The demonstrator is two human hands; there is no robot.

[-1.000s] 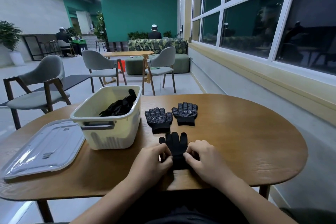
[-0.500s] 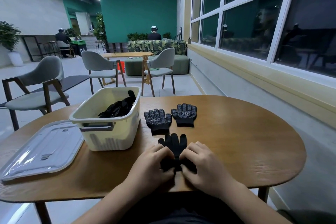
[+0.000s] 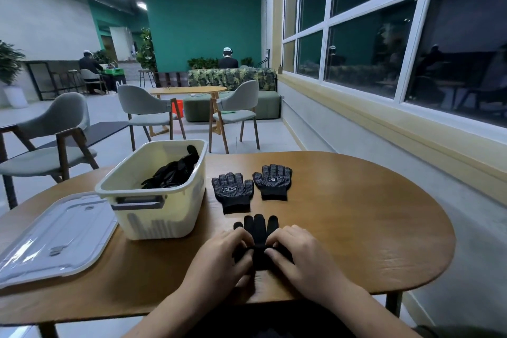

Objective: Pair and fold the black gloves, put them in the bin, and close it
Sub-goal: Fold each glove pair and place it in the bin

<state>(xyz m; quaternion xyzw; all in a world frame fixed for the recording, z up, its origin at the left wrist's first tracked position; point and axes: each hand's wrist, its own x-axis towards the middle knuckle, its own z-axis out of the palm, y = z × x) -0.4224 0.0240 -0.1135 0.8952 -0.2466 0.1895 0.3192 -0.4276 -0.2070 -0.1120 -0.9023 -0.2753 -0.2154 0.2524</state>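
Note:
A stacked pair of black gloves (image 3: 258, 230) lies near the table's front edge, fingers pointing away from me. My left hand (image 3: 222, 258) and my right hand (image 3: 297, 256) each pinch the cuff end, which is lifted and rolled toward the glove fingers. Two more black gloves lie flat, palm side up, just beyond: one (image 3: 232, 191) on the left, another (image 3: 272, 181) on the right. The cream bin (image 3: 162, 208) stands open at the left with several black gloves (image 3: 172, 173) inside. Its clear lid (image 3: 55, 236) lies flat to the bin's left.
The round wooden table (image 3: 356, 222) has bare surface to the right. Grey chairs (image 3: 49, 143) stand behind the table on the left. A windowed wall runs along the right. Two people sit far off in the room.
Both hands have drawn the glove cuff up and forward, so the fold has moved toward the glove fingers. The other gloves, bin and lid have not moved.

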